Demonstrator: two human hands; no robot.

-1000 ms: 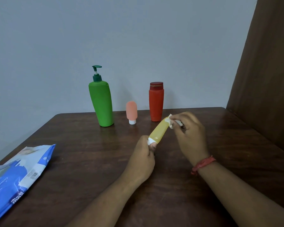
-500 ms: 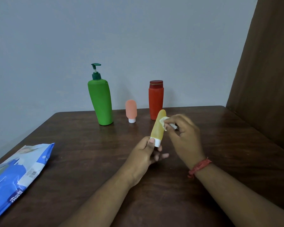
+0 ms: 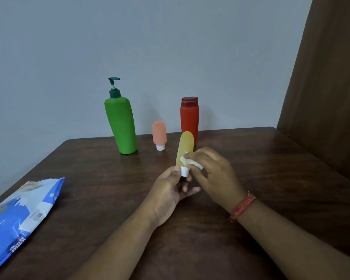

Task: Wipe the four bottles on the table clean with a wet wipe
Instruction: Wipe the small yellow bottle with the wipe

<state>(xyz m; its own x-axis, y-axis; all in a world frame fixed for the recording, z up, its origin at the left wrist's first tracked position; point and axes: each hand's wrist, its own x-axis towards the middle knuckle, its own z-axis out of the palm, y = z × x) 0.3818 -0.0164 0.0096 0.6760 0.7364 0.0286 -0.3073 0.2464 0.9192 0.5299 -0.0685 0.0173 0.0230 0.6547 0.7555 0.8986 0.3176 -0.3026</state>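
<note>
Here yellow bottle (image 3: pixel 184 148) stands upright, rounded, translucent, white cap down

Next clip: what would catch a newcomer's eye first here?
The yellow tube, held upright mid-table: the left hand grips its white cap end while the right hand presses a wet wipe against it. Behind stand a green pump bottle, a small pink tube and a red bottle.

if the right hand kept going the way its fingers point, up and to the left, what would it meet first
The yellow bottle: the right hand already presses the wet wipe against it. Past that, probably the pink bottle, though depth is unclear.
</note>
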